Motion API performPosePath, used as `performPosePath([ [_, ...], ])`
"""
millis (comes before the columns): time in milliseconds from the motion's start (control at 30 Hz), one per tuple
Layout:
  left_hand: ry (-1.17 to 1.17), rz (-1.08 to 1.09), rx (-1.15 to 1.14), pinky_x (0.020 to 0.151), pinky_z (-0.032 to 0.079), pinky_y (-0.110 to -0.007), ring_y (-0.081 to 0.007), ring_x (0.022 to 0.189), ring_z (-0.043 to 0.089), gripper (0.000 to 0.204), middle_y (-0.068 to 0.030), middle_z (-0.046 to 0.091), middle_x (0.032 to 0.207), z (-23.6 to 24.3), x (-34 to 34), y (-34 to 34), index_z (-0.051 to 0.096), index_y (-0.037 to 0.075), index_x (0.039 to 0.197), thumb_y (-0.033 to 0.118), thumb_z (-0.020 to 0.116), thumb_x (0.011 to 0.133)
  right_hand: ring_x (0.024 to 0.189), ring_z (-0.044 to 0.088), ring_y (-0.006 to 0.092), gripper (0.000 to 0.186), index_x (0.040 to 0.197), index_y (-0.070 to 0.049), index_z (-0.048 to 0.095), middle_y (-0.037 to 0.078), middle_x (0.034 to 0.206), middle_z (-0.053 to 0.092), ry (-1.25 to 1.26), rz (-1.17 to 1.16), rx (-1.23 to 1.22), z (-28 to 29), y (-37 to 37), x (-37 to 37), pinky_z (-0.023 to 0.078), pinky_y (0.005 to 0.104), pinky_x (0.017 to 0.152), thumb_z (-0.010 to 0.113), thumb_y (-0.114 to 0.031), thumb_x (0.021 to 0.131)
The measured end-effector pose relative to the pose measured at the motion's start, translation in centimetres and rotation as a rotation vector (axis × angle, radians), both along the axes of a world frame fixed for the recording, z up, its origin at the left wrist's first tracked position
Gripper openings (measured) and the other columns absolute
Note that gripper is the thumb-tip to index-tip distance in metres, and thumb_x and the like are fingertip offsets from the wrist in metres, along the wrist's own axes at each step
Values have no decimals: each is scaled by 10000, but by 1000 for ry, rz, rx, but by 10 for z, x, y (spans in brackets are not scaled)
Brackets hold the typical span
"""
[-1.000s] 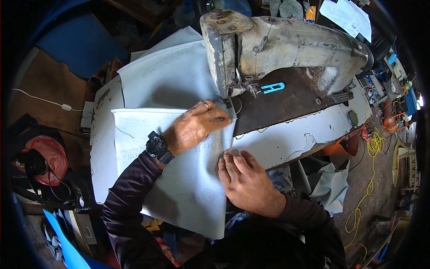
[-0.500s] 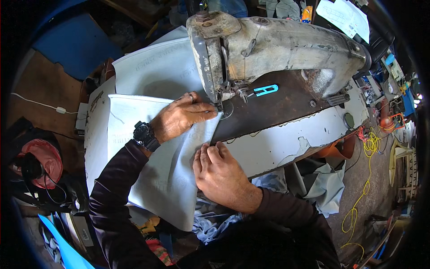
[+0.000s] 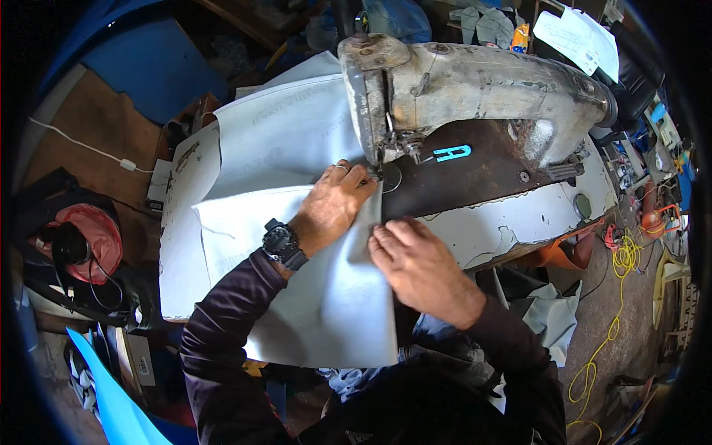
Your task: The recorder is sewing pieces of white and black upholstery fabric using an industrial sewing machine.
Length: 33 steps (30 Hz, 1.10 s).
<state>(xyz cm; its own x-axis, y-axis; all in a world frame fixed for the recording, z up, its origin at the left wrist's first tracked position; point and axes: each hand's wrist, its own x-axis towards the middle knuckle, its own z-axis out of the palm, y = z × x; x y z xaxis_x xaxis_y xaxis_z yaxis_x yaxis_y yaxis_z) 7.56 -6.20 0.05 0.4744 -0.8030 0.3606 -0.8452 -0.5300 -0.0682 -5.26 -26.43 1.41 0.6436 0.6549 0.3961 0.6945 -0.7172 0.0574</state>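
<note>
A large sheet of pale grey vinyl-like fabric (image 3: 326, 311) lies folded on the bed of a worn sewing machine (image 3: 512, 81), with its corner at the needle and presser foot. My left hand (image 3: 334, 208) presses the fabric just beside the foot, fingers bent and close together. On the sheet's right edge, nearer to me, my right hand (image 3: 423, 267) rests with its fingers curled together. The fingertips' undersides are hidden. Another layer of the fabric (image 3: 297, 126) spreads out behind the left hand. On the dark machine bed lies a small light-blue looped tool (image 3: 452, 153) with a thin metal tip.
The white table top (image 3: 482, 230) has a chipped edge. A round dark-green lid (image 3: 582, 206) sits on its right end. Fabric scraps (image 3: 549, 319) hang below. A yellow cord (image 3: 615, 319) trails over the floor, and a black bag (image 3: 81, 259) stands at the left.
The near part of the fabric has swung to the right, and its edge runs straighter toward me. My right hand has moved right with it. The whole view has also shifted slightly.
</note>
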Motion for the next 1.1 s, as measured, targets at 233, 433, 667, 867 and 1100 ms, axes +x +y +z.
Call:
performPosePath([
  [233, 43, 0, -58, 988, 520, -404, -301, 1075, 609, 437, -108, 638, 1143, 0, 1, 0, 751, 46, 1251, -24, 638, 835, 1273, 591, 288, 380, 1227, 53, 718, 167, 1304, 704, 13, 50, -48, 8, -35, -3, 480, 426, 1151, 625, -183, 945],
  [433, 17, 13, -42, 977, 526, -400, -293, 1077, 606, 434, -95, 640, 1148, -2, -1, 0, 756, 46, 1245, -25, 640, 833, 1252, 610, 283, 382, 1224, 46, 720, 174, 1317, 700, 30, 33, -70, 1, -31, -6, 499, 409, 1138, 645, -185, 929],
  [667, 36, 31, -58, 995, 510, -410, -303, 1120, 595, 426, -104, 636, 1166, -3, -6, -7, 745, 17, 1222, -27, 637, 812, 1240, 624, 273, 363, 1216, 36, 724, 169, 1321, 701, 48, 46, -55, 4, -39, -3, 510, 419, 1130, 631, -171, 933],
  [867, 7, 95, -89, 996, 525, -418, -320, 1117, 608, 413, -140, 640, 1175, -9, -17, -17, 728, -32, 1208, -54, 625, 809, 1281, 609, 274, 327, 1196, 8, 724, 111, 1394, 683, 143, 34, -9, 5, -56, 5, 502, 428, 1125, 647, -124, 907],
  [1100, 94, 80, -188, 1018, 540, -428, -337, 1104, 619, 412, -142, 646, 1186, -10, -13, -10, 719, -24, 1238, -60, 623, 839, 1328, 578, 284, 354, 1195, -6, 740, 106, 1442, 656, 146, 21, -22, -1, -60, 6, 491, 437, 1146, 671, -98, 860],
])
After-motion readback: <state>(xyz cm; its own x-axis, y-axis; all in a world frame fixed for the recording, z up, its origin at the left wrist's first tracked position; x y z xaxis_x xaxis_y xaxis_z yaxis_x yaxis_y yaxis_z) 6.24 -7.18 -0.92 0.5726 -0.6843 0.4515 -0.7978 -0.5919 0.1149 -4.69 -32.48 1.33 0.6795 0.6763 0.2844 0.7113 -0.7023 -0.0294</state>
